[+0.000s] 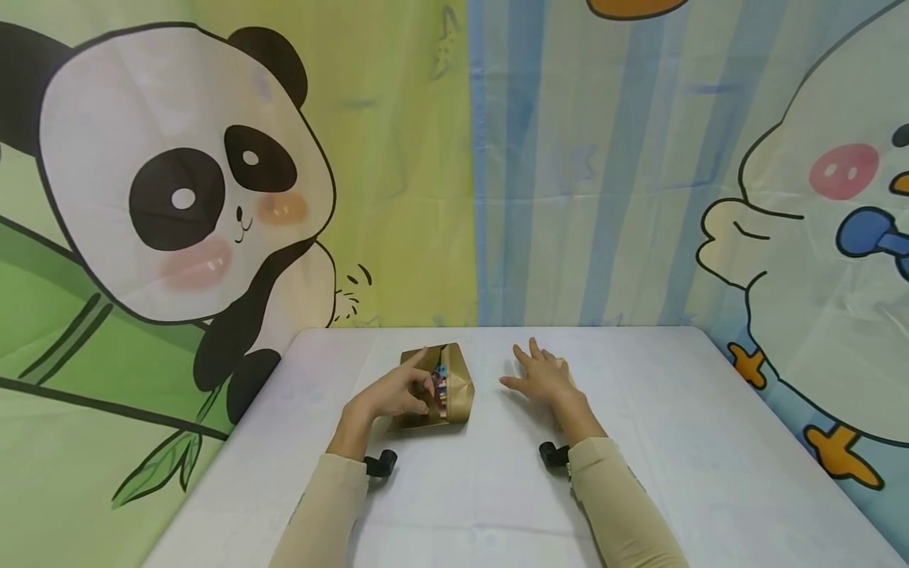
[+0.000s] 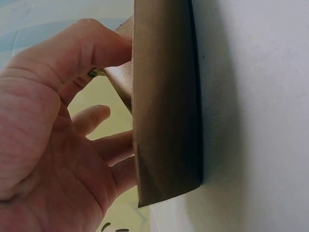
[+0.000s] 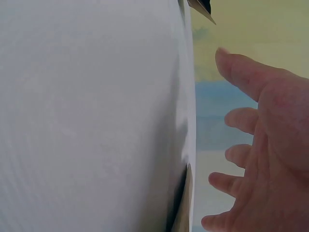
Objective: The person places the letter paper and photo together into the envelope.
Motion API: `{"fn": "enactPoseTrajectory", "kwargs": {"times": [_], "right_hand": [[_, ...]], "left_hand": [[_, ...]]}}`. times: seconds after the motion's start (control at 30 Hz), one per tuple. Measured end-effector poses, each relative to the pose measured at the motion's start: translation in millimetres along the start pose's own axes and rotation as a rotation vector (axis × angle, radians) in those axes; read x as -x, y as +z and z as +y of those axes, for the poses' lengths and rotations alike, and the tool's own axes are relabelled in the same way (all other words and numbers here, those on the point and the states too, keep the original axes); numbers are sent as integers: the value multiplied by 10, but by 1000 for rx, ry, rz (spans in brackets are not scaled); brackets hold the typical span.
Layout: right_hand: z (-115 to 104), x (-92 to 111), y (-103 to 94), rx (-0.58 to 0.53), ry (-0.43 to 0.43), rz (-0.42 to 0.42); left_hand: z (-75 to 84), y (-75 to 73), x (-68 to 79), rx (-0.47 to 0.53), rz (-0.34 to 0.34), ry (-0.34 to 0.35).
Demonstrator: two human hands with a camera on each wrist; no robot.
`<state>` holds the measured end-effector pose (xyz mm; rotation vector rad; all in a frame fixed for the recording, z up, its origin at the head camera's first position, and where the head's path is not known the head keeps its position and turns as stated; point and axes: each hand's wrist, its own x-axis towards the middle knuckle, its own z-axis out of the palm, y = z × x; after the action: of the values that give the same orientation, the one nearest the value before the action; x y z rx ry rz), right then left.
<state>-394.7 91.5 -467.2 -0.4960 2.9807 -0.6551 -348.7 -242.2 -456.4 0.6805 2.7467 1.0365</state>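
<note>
Gold packet [image 1: 461,388] is apparently reached into by left hand [image 1: 392,394], its grip not discernible; right hand [image 1: 545,380] splayed; careful pinch on contents [image 1: 443,386] likely required next.

In the head view, the left hand [image 1: 394,394] covers part of the gold packet [image 1: 461,386], whose colourful contents [image 1: 442,390] are too small to make out. The left wrist view's top edge cuts the packet, which hides the ends of some fingers [image 2: 116,149] and whatever they touch. The right hand [image 1: 545,379] mostly hides a pale object [image 1: 566,370]
</note>
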Motion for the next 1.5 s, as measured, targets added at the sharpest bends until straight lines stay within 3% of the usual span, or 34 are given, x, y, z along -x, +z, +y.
{"fn": "enactPoseTrajectory", "kwargs": {"times": [0.67,0.9,1.5], "right_hand": [[160,26,-88,-72,94,-47],[170,29,-76,-48,69,-38],[141,-4,-76,-118,30,100]], "left_hand": [[-10,11,-17,9,12,-2],[-11,12,-10,10,13,-10],[-7,16,-13,32,14,-8]]}}
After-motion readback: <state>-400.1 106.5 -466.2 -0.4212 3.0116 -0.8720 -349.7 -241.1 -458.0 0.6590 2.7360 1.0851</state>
